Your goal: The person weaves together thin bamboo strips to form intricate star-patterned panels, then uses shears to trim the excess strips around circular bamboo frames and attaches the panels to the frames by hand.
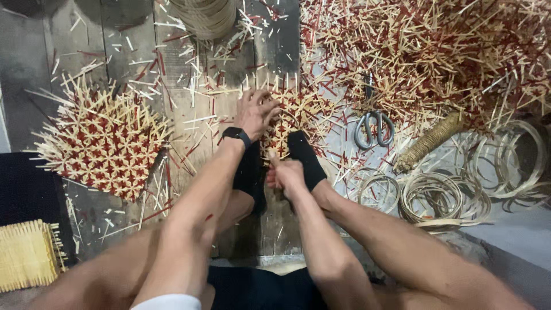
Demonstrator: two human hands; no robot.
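A small woven mat of pale and red bamboo strips point(298, 115) lies on the wooden floor, pinned under my two black-socked feet point(304, 155). My left hand point(255, 112), with a black watch at the wrist, presses fingers down on the mat's left part. My right hand point(285, 174) is closed around a thin pale strip at the mat's near edge, between my feet.
A finished woven mat point(103, 140) lies to the left. Scissors point(373, 127) and a twine-wrapped bundle point(430, 140) lie to the right, with coiled bamboo hoops point(436, 198). A heap of red and pale strips point(436, 51) fills the top right. A yellow woven piece point(26, 255) sits bottom left.
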